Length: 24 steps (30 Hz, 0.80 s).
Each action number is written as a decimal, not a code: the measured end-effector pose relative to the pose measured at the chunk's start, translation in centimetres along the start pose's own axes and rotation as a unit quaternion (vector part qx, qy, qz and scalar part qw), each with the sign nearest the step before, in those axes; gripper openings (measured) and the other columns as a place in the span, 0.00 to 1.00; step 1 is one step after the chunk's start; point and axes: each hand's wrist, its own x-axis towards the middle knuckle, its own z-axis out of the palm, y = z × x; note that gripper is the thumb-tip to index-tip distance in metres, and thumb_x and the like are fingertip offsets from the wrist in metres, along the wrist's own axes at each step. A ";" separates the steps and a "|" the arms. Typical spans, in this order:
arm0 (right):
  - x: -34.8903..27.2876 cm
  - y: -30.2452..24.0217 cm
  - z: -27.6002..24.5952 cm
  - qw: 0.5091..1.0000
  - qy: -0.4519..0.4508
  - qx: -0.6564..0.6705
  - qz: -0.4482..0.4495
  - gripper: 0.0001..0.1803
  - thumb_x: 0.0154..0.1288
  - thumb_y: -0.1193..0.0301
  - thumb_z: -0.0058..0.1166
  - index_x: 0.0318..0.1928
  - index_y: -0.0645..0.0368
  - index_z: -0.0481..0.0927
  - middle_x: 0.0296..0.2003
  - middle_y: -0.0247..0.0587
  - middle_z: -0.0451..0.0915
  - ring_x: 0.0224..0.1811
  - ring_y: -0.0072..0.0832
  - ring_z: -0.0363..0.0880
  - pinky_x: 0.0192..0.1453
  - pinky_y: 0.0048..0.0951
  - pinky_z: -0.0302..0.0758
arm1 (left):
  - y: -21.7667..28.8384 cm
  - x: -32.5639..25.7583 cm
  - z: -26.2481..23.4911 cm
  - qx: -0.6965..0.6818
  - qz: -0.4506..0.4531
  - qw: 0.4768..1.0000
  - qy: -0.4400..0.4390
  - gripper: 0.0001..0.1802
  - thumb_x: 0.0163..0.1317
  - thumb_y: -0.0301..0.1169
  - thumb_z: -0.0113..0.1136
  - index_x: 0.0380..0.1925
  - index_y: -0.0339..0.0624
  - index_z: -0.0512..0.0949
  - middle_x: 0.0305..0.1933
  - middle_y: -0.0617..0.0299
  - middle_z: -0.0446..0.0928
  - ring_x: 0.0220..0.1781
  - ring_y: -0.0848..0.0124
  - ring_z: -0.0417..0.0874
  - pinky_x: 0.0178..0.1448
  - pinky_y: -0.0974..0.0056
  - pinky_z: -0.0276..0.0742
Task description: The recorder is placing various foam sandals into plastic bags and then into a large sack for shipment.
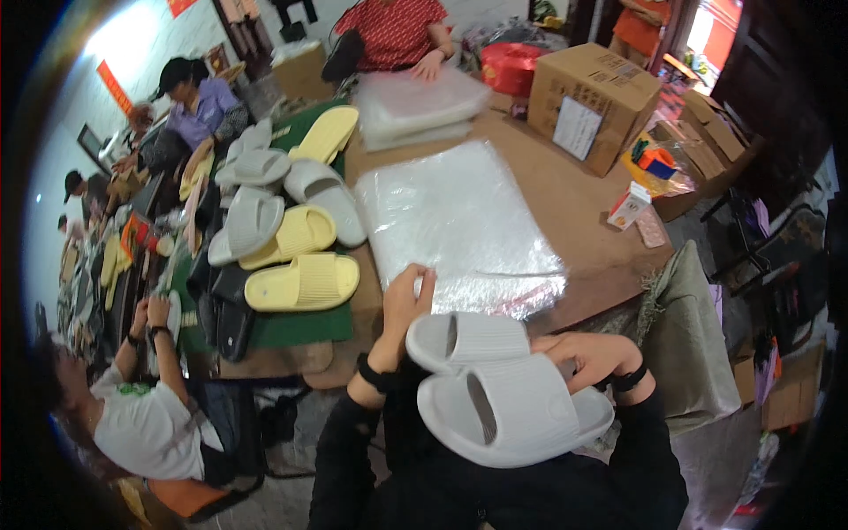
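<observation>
My right hand (594, 358) grips a pair of light grey slide slippers (503, 406) in front of my body, its fingers tucked in at the openings. The two slippers lie side by side, soles partly hidden. My left hand (406, 309) is closed in a pinch at the near left part of a stack of clear plastic bags (450, 203) on the table. Its fingertips seem to have hold of a bag's edge. Left of the bags, yellow slippers (305, 283) and grey slippers (252, 225) lie in a pile.
Across the brown table (565, 212), a person's hand (430, 66) rests on another bag stack (406, 106). A cardboard box (594, 102) and a red ribbon roll (508, 66) stand far right. A grey-green sack (693, 344) hangs at right. A co-worker (146, 415) sits at left.
</observation>
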 end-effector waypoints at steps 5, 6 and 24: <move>0.6 -1.1 -0.6 0.994 0.009 -0.109 0.002 0.25 0.54 0.73 0.61 0.55 0.61 0.75 0.53 0.48 0.73 0.58 0.41 0.69 0.61 0.36 0.66 | 0.3 0.4 -0.9 0.060 0.060 0.996 0.033 0.13 0.58 0.35 0.62 0.29 0.38 0.72 0.25 0.54 0.73 0.29 0.56 0.75 0.35 0.59 0.70; 0.8 -1.3 -0.4 0.994 0.003 -0.107 -0.001 0.25 0.54 0.73 0.61 0.55 0.61 0.75 0.53 0.48 0.73 0.58 0.41 0.69 0.61 0.36 0.66 | 0.4 0.2 -1.1 0.099 0.087 0.991 0.026 0.13 0.56 0.35 0.63 0.29 0.38 0.72 0.25 0.54 0.72 0.29 0.56 0.75 0.35 0.58 0.70; 0.9 1.9 -0.4 0.959 0.200 -0.114 0.168 0.23 0.53 0.72 0.62 0.51 0.62 0.76 0.52 0.47 0.75 0.55 0.39 0.74 0.59 0.34 0.69 | 1.0 -0.9 -1.7 -0.090 0.010 0.992 -0.090 0.15 0.70 0.29 0.44 0.50 0.33 0.75 0.49 0.46 0.79 0.49 0.62 0.81 0.55 0.66 0.73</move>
